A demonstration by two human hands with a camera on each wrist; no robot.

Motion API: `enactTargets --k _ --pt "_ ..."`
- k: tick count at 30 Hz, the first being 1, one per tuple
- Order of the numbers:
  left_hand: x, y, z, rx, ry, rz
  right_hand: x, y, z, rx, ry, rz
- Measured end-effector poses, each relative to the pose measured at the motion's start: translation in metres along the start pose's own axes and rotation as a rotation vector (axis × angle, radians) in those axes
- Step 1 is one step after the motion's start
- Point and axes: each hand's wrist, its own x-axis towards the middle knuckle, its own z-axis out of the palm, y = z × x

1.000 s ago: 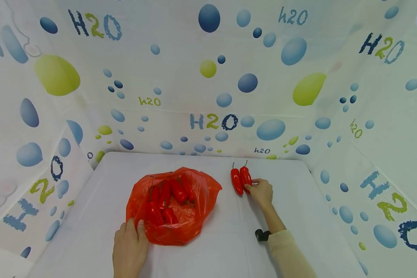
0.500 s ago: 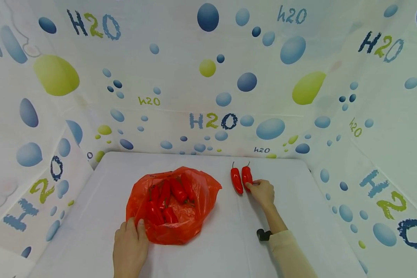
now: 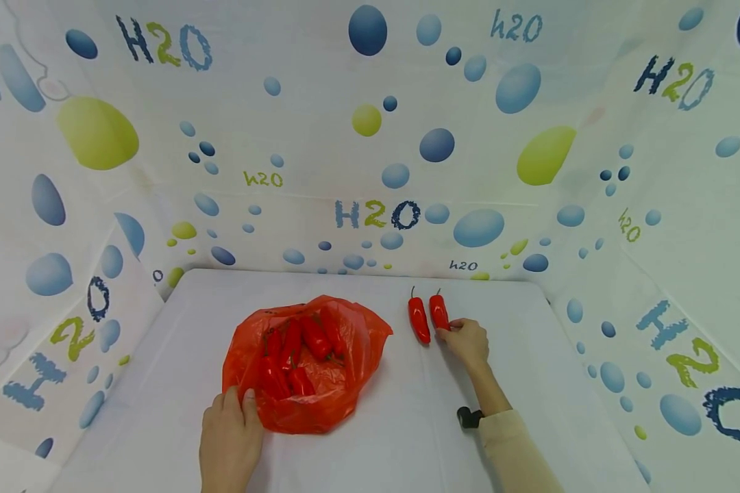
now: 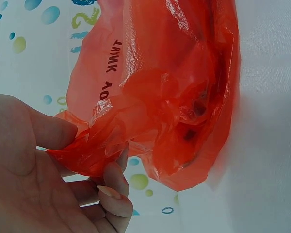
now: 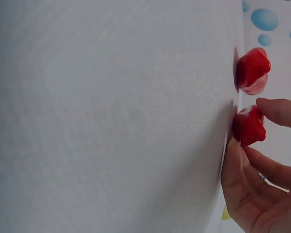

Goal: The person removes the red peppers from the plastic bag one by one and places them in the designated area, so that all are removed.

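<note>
My left hand (image 3: pixel 231 435) grips a gathered fold of a red plastic bag (image 3: pixel 311 419), between thumb and fingers in the left wrist view. Inside the bag's spread mouth lie several red chili peppers (image 3: pixel 292 342), some with thin stems showing. Farther right, two more peppers lie side by side on the table, stems pointing away from me. My right hand (image 3: pixel 466 342) pinches the lower end of the right-hand pepper (image 3: pixel 439 311), thumb on one side and fingers on the other. A narrow gap separates it from the left-hand pepper (image 3: pixel 418 319), as the right wrist view also shows.
A white cloth covers the table (image 3: pixel 401 411). Behind it and at both sides rises a white curtain (image 3: pixel 321 150) printed with blue and green bubbles. A small black device (image 3: pixel 469 418) sits at my right wrist, by the sleeve cuff.
The right-hand pepper has shifted slightly right, with my right hand holding it, so a gap now shows between the two peppers. My left hand and the bag look much the same.
</note>
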Motion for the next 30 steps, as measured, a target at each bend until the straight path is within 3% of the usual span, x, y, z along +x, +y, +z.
enactTargets --k 21,30 --pt "0.0 -0.002 -0.001 0.004 -0.001 0.001 -0.005 -0.005 -0.006 0.015 -0.115 -0.041" --pt "-0.001 -0.001 -0.001 0.007 -0.001 0.0 -0.013 -0.018 -0.017 0.044 -0.068 -0.063"
